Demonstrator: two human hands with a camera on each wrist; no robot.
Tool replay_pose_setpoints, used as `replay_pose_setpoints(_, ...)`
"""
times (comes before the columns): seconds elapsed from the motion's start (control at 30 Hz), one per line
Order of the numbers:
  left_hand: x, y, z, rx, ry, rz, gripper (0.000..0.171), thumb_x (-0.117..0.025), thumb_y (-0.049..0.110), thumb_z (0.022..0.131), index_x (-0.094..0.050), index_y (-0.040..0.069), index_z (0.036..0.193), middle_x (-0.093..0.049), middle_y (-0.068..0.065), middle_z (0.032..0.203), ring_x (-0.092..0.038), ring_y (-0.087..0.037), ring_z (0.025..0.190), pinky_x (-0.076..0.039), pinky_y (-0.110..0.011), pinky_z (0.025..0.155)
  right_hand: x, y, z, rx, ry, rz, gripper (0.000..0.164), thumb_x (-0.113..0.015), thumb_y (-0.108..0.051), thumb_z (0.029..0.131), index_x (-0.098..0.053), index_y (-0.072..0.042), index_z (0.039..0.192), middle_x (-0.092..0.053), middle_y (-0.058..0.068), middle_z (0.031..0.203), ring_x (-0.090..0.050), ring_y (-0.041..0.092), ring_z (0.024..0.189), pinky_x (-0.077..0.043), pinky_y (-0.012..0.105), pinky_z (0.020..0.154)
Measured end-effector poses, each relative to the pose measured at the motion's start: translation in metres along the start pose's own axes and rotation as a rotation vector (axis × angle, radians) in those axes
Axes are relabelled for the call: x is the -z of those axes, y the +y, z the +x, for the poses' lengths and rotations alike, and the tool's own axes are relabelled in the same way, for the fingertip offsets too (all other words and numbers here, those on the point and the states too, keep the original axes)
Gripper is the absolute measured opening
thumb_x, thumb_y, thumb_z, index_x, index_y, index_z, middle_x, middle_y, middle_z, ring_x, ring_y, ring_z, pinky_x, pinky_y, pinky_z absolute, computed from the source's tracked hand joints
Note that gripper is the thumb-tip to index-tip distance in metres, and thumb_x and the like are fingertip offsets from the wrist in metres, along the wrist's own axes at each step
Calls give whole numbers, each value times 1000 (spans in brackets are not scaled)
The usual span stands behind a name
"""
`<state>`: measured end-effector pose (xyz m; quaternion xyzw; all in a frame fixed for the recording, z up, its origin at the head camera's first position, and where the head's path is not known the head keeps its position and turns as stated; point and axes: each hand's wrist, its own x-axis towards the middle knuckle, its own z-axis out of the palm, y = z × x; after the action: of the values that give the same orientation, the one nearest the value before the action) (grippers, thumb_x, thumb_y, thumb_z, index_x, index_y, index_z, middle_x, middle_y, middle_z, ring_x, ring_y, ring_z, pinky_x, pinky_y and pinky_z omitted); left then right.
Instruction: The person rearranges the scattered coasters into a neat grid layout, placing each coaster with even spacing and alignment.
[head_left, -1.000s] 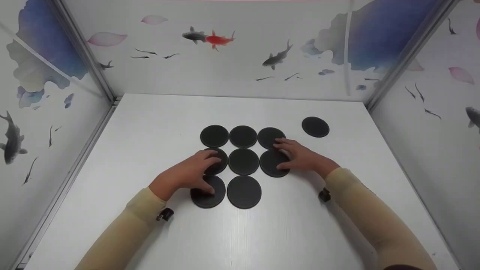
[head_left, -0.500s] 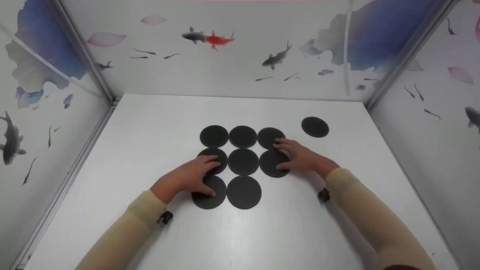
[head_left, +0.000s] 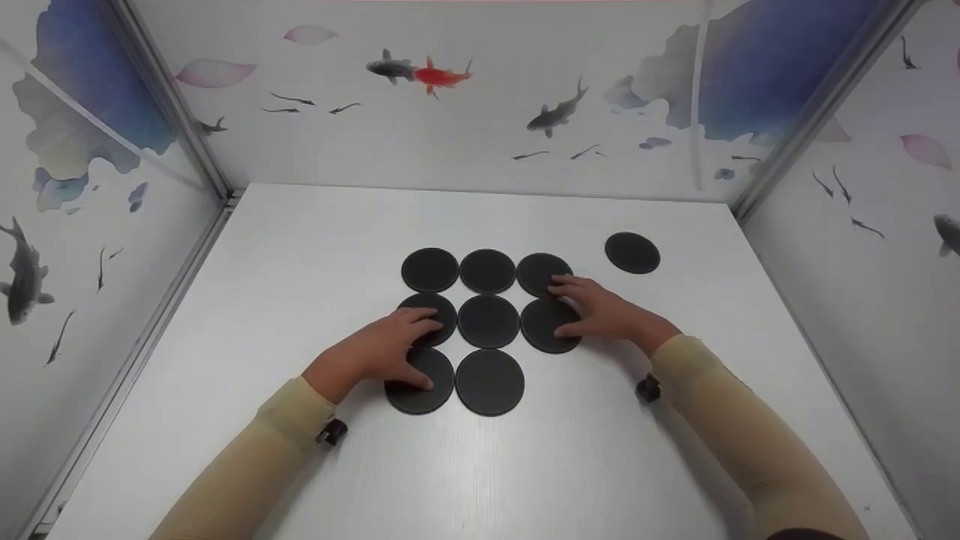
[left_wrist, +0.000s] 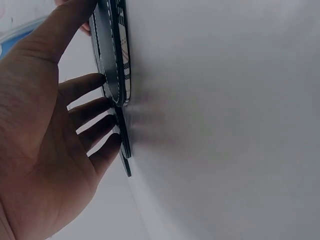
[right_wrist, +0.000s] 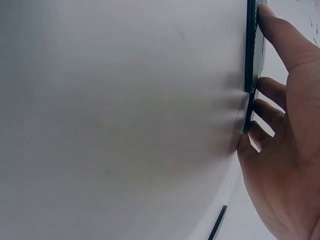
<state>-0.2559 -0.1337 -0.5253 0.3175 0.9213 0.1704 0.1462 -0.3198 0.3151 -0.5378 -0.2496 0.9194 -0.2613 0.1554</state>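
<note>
Round black coasters with stitched rims lie close together in rows on the white table. My left hand (head_left: 375, 349) spans two of them at the left: its fingers rest on the middle-row coaster (head_left: 444, 335), its thumb on the front-left coaster (head_left: 420, 401). A light patterned edge shows on the nearest coaster (left_wrist: 124, 55) in the left wrist view. At the right, my right hand (head_left: 604, 311) touches the back-right coaster (head_left: 536, 274) with its fingertips and the coaster in front of it (head_left: 544, 330) with its thumb. Fingers of both hands are spread and slightly bent.
A separate coaster (head_left: 632, 253) lies apart at the back right. The front row has a second coaster (head_left: 490, 382) beside the left one. Printed panels (head_left: 465, 150) with fish wall in the table (head_left: 480, 480) at the back and both sides.
My left fingers have come slightly toward the front. The front-left coaster has slid a little right, closing the narrow gap to its neighbour. The right hand has stayed put.
</note>
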Motion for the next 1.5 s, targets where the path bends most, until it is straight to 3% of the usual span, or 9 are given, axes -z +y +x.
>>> replay_pose_setpoints(0.4,-2,-3,-8,16,13,-37,100,-93,56,84,-52,13,165,-35,-10,177,-32,-33,164,-38,-51,128,8,-10,10,3,26,54,88,-87,-56,94,-53,-17,166,-31,0,180,-19,34,168,-21,60,133)
replay_pose_setpoints(0.57,-1,-2,-4,1,10,-33,100,-93,55,85,-51,13,166,-34,-10,178,-31,-32,164,-37,-49,128,19,-6,4,0,143,26,79,-83,-49,100,-56,-10,162,-43,11,174,-33,37,163,-27,60,131)
replay_pose_setpoints(0.73,1,0,-1,-5,9,-27,100,-93,55,85,-52,13,165,-34,-9,178,-31,-32,164,-38,-49,128,40,18,-3,-97,382,-37,62,-77,-35,107,-59,-1,155,-58,23,157,-51,42,149,-38,59,125)
replay_pose_setpoints(0.87,1,0,-1,-6,2,-30,100,-93,55,85,-51,13,166,-33,-9,178,-30,-32,165,-38,-50,128,57,49,-6,-216,500,-61,63,-74,-34,108,-56,4,155,-54,29,154,-48,47,147,-37,63,124)
replay_pose_setpoints(0.93,2,-1,-1,-4,0,-30,100,-93,55,85,-51,13,166,-32,-9,179,-29,-32,165,-38,-50,128,63,65,-7,-284,498,-51,71,-74,-39,108,-50,4,159,-48,31,157,-43,49,149,-34,65,125)
replay_pose_setpoints(1.1,2,-3,-2,9,-4,-35,101,-93,54,85,-50,13,166,-31,-9,179,-28,-33,165,-37,-51,128,65,89,-9,-431,399,8,94,-72,-55,105,-32,-2,171,-30,34,166,-29,53,155,-28,68,127)
replay_pose_setpoints(1.3,2,-2,-1,16,-8,-50,101,-93,53,86,-49,13,167,-29,-9,180,-28,-32,166,-36,-51,129,61,68,-22,-471,456,106,99,-73,-59,103,-28,-9,175,-23,28,174,-30,51,159,-29,69,127)
replay_pose_setpoints(1.5,-1,1,-1,3,-8,-56,101,-94,53,85,-50,12,167,-30,-10,179,-29,-34,165,-37,-51,128,62,40,-31,-456,477,132,98,-77,-57,101,-34,-6,172,-23,28,176,-31,52,158,-29,71,126)
